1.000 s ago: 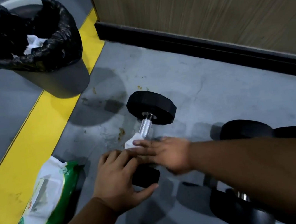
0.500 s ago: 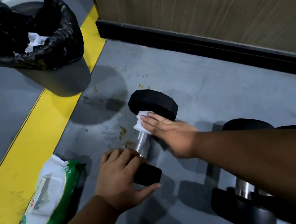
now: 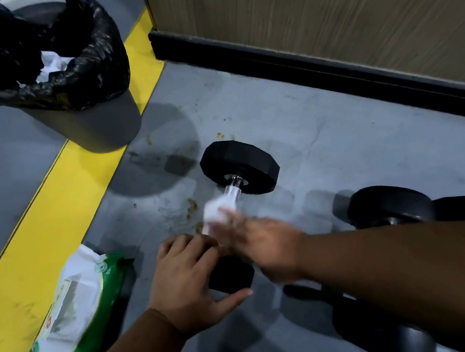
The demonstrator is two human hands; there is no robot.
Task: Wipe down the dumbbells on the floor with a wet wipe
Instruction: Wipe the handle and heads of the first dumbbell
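- The fingers point(image 3: 227, 225) of the right hand point(image 3: 266, 246) are blurred by motion; a white wet wipe point(image 3: 216, 213) is pressed by them on the metal handle point(image 3: 232, 192) of the dumbbell point(image 3: 239, 168), but if they are curled round the handle or laid straight cannot be told.
- The fingers of the left hand point(image 3: 190, 280) are laid together over the near black head point(image 3: 232, 276) of the same dumbbell, with the thumb spread out below this head, so the head is gripped from above.
- The dumbbell is laid on the grey floor point(image 3: 326, 142), and its far head is seen free and uncovered.
- To the right of the dumbbell, more black dumbbells point(image 3: 391, 205) are placed on the floor, partly hidden by the right forearm.
- To the left of the dumbbell, just beside the left hand, a green and white pack of wipes point(image 3: 84, 305) is seen lying flat.
- Beyond the dumbbell to the left, a grey bin point(image 3: 89, 128) with a black bag is placed on a yellow line point(image 3: 48, 211), and crumpled white wipes point(image 3: 52, 65) are seen inside it.
- Beyond the dumbbell to the right, a wooden wall point(image 3: 319, 3) with a black skirting is seen.
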